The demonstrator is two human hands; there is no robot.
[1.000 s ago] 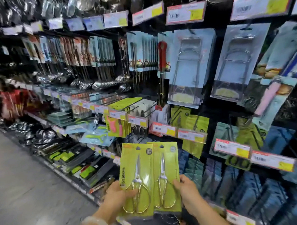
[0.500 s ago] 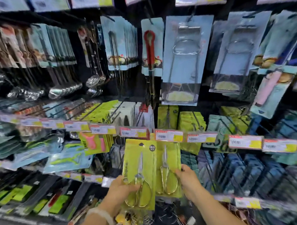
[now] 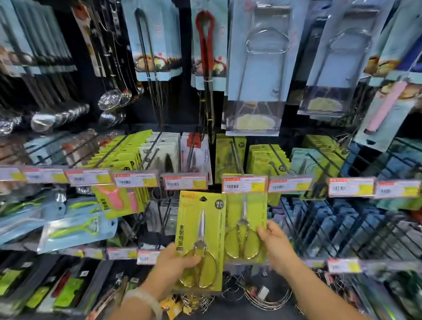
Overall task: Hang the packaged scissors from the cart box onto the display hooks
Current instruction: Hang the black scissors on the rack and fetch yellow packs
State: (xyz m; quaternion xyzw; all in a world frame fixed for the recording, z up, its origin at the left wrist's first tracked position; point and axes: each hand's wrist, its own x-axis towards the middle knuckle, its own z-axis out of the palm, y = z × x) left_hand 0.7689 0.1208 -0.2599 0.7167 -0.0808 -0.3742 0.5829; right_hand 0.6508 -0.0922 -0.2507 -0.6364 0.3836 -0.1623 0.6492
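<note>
I hold two packs of scissors on yellow-green cards in front of the display. My left hand [image 3: 172,264] grips the lower part of the left scissors pack [image 3: 200,233], which tilts slightly. My right hand [image 3: 275,245] holds the right scissors pack [image 3: 244,221] by its lower right edge; its top sits just under a price tag [image 3: 244,184] at the tip of a hook. Behind that tag, a display hook [image 3: 235,154] carries matching yellow-green packs [image 3: 225,154]. The cart box is out of view.
More hooks with yellow-green packs [image 3: 265,160] hang to the right, white and red packs [image 3: 178,151] to the left. Long tongs and ladles [image 3: 113,98] hang above. Blue packs [image 3: 328,222] fill the lower right. Wire racks [image 3: 266,295] lie below my hands.
The view has closed in on the display. Both packs have risen toward the hook row, and the right pack's top now reaches the price tag.
</note>
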